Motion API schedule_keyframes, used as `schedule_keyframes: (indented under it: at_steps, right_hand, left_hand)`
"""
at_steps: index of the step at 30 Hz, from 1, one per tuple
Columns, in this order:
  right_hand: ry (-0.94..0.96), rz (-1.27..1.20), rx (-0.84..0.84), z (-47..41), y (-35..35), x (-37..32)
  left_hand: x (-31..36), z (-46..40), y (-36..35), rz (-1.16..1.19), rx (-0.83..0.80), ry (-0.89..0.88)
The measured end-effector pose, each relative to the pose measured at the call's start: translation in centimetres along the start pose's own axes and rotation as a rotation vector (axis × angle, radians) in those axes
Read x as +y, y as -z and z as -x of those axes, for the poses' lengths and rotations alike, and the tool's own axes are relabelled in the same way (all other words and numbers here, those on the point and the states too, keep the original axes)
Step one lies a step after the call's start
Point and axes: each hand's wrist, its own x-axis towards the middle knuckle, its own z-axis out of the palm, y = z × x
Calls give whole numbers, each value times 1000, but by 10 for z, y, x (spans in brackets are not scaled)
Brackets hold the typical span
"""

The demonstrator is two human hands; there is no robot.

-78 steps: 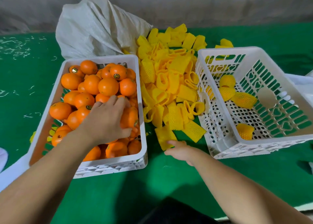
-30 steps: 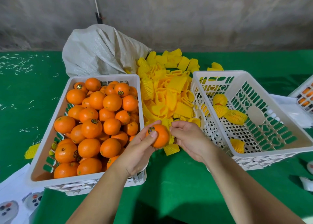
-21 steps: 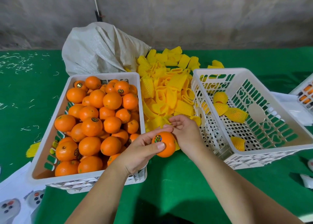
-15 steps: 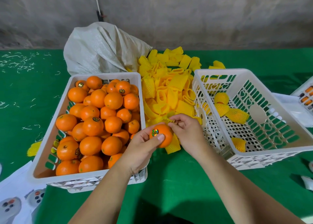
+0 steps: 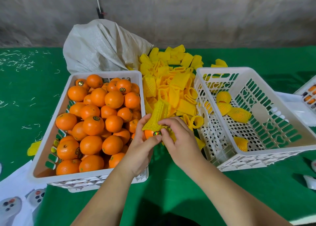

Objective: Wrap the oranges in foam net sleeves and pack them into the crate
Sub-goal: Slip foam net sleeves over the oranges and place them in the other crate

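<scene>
Since earlier frames, sleeve (image 5: pixel 158 117) now stretched over top of orange (image 5: pixel 150 133), previously bare. Left hand (image 5: pixel 142 148) curled round orange, thumb near sticker; right hand (image 5: pixel 178 140) pinching sleeve edge. Both above bench (image 5: pixel 171 183), between full crate (image 5: pixel 51 128) and packing crate (image 5: pixel 282 150) holding wrapped oranges (image 5: pixel 239 113).

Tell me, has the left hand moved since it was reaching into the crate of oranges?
Yes. The left hand is out of the full crate, past its right rim, holding an orange beside the sleeve pile.
</scene>
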Motion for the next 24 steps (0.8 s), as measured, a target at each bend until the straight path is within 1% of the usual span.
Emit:
schedule_keyframes:
  at_steps: [2,4,6,8,10,11,12,14,15,17,19,21,22,24]
  right_hand:
    - [-14,24,-39,-4,0,4]
    - [9,74,-46,-8,4,7]
    - [78,142,-48,-8,7,8]
    - [186,203,-46,-3,5,5]
    - [269,223,-39,4,-1,-1]
    - [280,220,-27,8,-4,-2]
    - [259,206,-7,10,-7,-2]
    - [118,118,43,11,-10,1]
    - [42,59,65,10,-10,3]
    - [-22,-25,96,8,-10,7]
    - [-7,-61,112,5,-10,10]
    - [13,-18,103,2,-5,12]
    - [22,19,75,-1,-1,13]
    - [47,105,-3,-7,8,15]
  left_hand:
    - [1,-1,-1,17,-14,7]
    - [0,-2,-5,19,39,-37]
    - [-2,-2,-8,65,129,-86]
    - [-2,-3,-10,112,216,-129]
    - [-4,-3,-9,109,276,-170]
    - [-5,-3,-10,102,304,-179]
    - [-7,-3,-10,93,334,-180]
    - [-10,-5,-10,58,377,-171]
    - [-10,-6,-9,47,375,-162]
    - [-10,-6,-6,80,288,-151]
    - [-9,-3,-4,88,153,-172]
    - [-10,0,-3,7,98,-215]
    - [-10,0,-4,-35,115,-232]
    - [-11,-2,-6,-64,243,-234]
